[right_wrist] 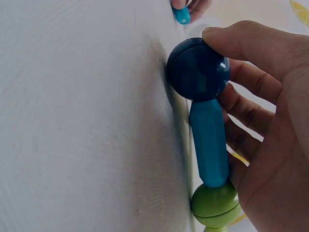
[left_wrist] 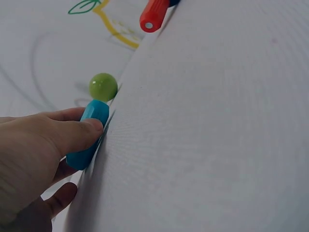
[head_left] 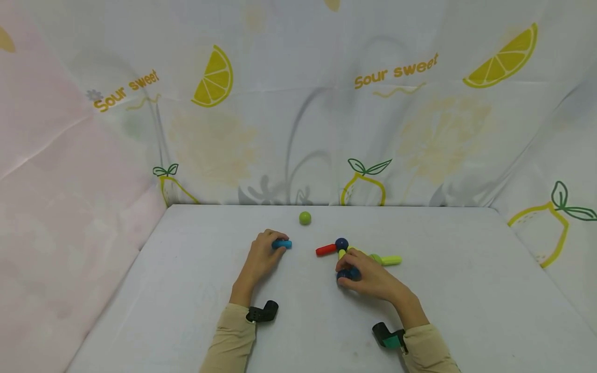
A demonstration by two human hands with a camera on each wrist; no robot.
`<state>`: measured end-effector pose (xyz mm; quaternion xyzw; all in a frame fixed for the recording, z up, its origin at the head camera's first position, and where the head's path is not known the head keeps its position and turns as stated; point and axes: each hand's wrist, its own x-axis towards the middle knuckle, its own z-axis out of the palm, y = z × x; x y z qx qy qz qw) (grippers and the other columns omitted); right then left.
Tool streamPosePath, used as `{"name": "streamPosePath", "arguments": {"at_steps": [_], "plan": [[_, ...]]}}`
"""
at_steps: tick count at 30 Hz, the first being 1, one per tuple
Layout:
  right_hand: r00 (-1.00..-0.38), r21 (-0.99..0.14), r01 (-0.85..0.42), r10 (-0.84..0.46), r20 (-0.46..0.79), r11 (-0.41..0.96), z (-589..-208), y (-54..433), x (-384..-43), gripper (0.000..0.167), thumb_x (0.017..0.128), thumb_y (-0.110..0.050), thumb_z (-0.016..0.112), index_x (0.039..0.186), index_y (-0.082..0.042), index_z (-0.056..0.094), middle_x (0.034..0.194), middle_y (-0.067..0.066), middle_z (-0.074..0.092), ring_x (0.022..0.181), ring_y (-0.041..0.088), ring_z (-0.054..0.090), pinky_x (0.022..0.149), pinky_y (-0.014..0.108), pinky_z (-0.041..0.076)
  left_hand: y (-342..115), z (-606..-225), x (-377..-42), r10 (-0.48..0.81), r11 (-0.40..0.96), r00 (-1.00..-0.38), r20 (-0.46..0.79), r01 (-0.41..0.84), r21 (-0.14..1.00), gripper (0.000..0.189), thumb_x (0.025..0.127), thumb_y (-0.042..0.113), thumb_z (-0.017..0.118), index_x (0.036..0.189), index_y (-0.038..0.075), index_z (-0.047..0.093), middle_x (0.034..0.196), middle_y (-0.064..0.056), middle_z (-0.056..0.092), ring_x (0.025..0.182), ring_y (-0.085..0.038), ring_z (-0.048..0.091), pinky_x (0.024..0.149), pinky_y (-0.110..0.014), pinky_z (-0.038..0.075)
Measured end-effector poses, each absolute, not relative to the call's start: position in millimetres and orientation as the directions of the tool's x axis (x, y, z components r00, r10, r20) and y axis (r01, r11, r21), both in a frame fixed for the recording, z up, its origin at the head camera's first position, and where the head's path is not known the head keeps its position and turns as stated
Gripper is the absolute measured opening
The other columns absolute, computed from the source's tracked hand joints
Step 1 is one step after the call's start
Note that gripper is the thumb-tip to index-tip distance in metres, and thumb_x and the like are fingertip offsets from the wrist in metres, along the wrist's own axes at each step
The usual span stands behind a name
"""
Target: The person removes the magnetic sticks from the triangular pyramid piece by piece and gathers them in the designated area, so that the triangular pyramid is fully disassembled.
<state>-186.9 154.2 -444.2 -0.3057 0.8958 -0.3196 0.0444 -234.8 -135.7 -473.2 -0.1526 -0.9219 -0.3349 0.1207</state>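
Note:
My left hand pinches a short blue rod between thumb and fingers, low over the table. Just past its tip in the left wrist view is a loose green ball. My right hand grips a dark blue ball with the thumb on top and fingers behind. From that ball a second blue rod runs to another green ball. These belong to a joined frame with a far dark blue ball, a red rod and yellow rods, partly hidden by the hand.
A yellow-green rod sticks out rightward from the frame. The white table ends at a hanging cloth printed with lemons, with more cloth at both sides. Each wrist wears a small black camera.

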Motion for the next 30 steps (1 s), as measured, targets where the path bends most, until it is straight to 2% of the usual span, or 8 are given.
{"name": "streamPosePath", "arguments": {"at_steps": [8, 19, 30], "plan": [[-0.808, -0.604, -0.514, -0.581, 0.103, 0.608, -444.0, 154.7, -186.2, 0.020, 0.085, -0.024, 0.070, 0.101, -0.018, 0.060, 0.097, -0.009, 0.053, 0.091, 0.007, 0.052, 0.085, 0.031, 0.048, -136.6, -474.9, -234.1, 0.203, 0.731, -0.916, 0.346, 0.377, 0.569, 0.023, 0.081, 0.006, 0.073, 0.103, 0.011, 0.068, 0.105, -0.010, 0.063, 0.101, -0.031, 0.058, 0.084, -0.050, 0.045], [-0.811, -0.609, -0.504, -0.578, 0.089, 0.613, -440.5, 156.7, -186.1, 0.017, 0.088, -0.024, 0.067, 0.102, -0.021, 0.059, 0.098, -0.011, 0.053, 0.092, 0.006, 0.052, 0.086, 0.030, 0.047, -136.1, -474.0, -234.0, 0.183, 0.713, -0.933, 0.310, 0.343, 0.612, 0.022, 0.084, 0.012, 0.070, 0.106, 0.013, 0.067, 0.109, -0.008, 0.062, 0.104, -0.030, 0.057, 0.089, -0.048, 0.044], [-0.814, -0.627, -0.518, -0.560, 0.152, 0.582, -441.1, 154.1, -189.8, 0.011, 0.092, -0.018, 0.061, 0.103, -0.015, 0.060, 0.090, -0.011, 0.056, 0.081, 0.003, 0.052, 0.074, 0.024, 0.048, -136.5, -470.4, -232.8, 0.175, 0.689, -0.938, 0.300, 0.335, 0.643, 0.019, 0.087, 0.013, 0.067, 0.106, 0.012, 0.067, 0.111, -0.011, 0.061, 0.105, -0.031, 0.055, 0.090, -0.050, 0.043]]}}
